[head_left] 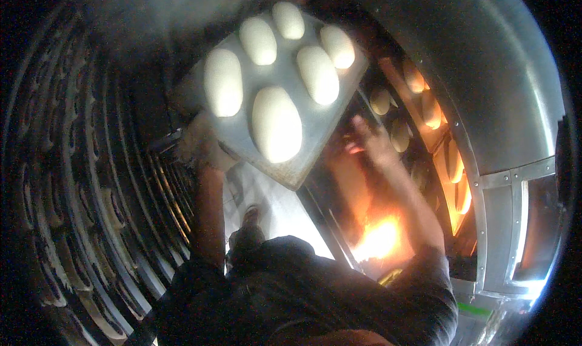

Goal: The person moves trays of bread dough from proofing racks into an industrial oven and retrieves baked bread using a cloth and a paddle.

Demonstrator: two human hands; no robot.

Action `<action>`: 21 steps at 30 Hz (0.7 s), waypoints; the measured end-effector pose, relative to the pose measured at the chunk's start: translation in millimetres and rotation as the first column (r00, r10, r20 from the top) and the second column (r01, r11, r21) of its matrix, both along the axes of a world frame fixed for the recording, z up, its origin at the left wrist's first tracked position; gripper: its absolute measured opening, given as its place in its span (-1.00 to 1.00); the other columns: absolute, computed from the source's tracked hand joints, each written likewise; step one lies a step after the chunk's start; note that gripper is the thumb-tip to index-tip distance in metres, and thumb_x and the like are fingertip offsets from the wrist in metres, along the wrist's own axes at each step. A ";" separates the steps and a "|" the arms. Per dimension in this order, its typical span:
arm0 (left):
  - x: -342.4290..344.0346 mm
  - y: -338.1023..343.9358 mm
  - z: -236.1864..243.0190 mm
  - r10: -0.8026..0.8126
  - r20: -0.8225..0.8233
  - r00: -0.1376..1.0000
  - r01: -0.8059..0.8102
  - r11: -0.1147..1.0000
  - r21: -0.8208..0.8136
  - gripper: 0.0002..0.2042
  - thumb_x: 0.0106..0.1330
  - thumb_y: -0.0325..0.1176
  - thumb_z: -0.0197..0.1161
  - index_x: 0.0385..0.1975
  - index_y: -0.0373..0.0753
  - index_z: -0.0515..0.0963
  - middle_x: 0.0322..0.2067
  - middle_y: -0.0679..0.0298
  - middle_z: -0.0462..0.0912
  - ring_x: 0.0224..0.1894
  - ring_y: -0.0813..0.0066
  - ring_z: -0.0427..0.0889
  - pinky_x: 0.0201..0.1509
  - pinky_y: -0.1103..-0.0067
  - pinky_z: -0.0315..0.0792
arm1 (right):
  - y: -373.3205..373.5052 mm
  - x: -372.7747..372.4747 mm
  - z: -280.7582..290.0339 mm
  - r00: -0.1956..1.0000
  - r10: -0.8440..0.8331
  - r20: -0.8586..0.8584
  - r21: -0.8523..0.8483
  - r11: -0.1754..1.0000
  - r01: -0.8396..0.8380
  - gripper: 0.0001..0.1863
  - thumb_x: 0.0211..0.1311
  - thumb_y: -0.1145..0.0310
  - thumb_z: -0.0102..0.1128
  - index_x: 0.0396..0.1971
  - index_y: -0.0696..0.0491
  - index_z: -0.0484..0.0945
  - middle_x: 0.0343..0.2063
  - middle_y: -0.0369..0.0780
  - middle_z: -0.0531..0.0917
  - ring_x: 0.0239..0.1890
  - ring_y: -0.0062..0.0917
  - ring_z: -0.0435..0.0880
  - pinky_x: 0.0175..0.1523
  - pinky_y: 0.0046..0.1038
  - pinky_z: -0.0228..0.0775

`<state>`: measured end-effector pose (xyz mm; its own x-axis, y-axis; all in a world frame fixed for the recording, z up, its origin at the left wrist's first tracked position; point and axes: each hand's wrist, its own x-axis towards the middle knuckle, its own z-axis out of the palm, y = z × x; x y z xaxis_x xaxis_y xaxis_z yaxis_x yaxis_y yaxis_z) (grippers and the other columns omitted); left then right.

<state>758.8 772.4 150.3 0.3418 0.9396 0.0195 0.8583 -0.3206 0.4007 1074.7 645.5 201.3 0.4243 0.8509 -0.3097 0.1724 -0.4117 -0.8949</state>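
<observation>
A flat grey baking tray bears several pale, oval pieces of dough set apart in rows. My left hand grips the tray by its near left edge; part of its fingers is hidden there. To the right of the tray, my right hand reaches toward the oven opening with its fingers apart, holding nothing. It is somewhat blurred and does not touch the tray. Beyond it, more loaves lie on dark, glowing oven shelves.
A tall rack with many tray-laden shelves stands close at my left. On the right are a riveted metal oven housing and a bright orange glow beside my right forearm. Pale floor shows below the tray.
</observation>
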 end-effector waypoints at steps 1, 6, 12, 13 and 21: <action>3.4 1.5 0.5 -0.018 0.013 1.000 0.018 1.000 -0.003 -0.36 -0.34 -0.02 0.49 -0.15 -0.11 0.52 -0.11 0.15 0.59 -0.03 0.18 0.57 -0.04 0.33 0.50 | -3.6 -16.7 -2.6 0.988 0.020 -0.156 0.070 0.998 -0.009 -0.45 0.29 -0.05 0.08 0.00 0.15 0.42 -0.46 -0.17 0.63 -0.53 -0.50 0.63 -0.38 -0.46 0.57; 23.5 35.0 18.2 -0.036 0.075 0.997 0.032 0.998 0.049 -0.37 -0.31 -0.02 0.46 -0.14 -0.11 0.52 -0.10 0.15 0.59 -0.03 0.19 0.56 -0.03 0.33 0.49 | 13.9 -56.1 10.8 0.921 -0.043 -0.386 0.203 0.971 0.131 -0.72 0.33 0.33 -0.04 -0.04 0.13 0.39 -0.38 -0.18 0.61 -0.48 -0.49 0.62 -0.36 -0.47 0.57; 59.1 101.2 41.6 -0.085 0.189 0.978 0.056 0.986 0.154 -0.38 -0.27 -0.01 0.44 -0.12 -0.11 0.51 -0.09 0.16 0.58 -0.02 0.19 0.55 -0.02 0.33 0.48 | 54.0 -38.8 19.5 0.845 -0.088 -0.528 0.248 0.935 0.252 -0.79 0.26 0.44 -0.06 -0.13 0.14 0.40 -0.34 -0.21 0.58 -0.35 -0.48 0.60 -0.17 -0.42 0.55; 60.0 106.3 41.7 -0.086 0.195 0.977 0.057 0.987 0.152 -0.39 -0.26 -0.01 0.43 -0.12 -0.11 0.51 -0.09 0.16 0.58 -0.02 0.19 0.55 -0.02 0.33 0.48 | 58.0 -41.4 18.7 0.855 -0.105 -0.508 0.236 0.938 0.255 -0.80 0.26 0.44 -0.06 -0.15 0.13 0.40 -0.33 -0.22 0.57 -0.35 -0.47 0.59 -0.14 -0.41 0.55; 86.0 139.1 40.0 -0.248 0.246 0.937 0.222 0.966 0.131 -0.40 -0.21 0.00 0.39 -0.10 -0.11 0.50 -0.08 0.17 0.57 -0.01 0.20 0.54 0.00 0.33 0.46 | 88.8 -5.8 -8.8 0.822 -0.204 -0.532 0.272 0.878 0.394 -0.80 0.27 0.45 -0.06 -0.12 0.06 0.41 -0.21 -0.26 0.54 -0.24 -0.51 0.56 -0.31 -0.51 0.58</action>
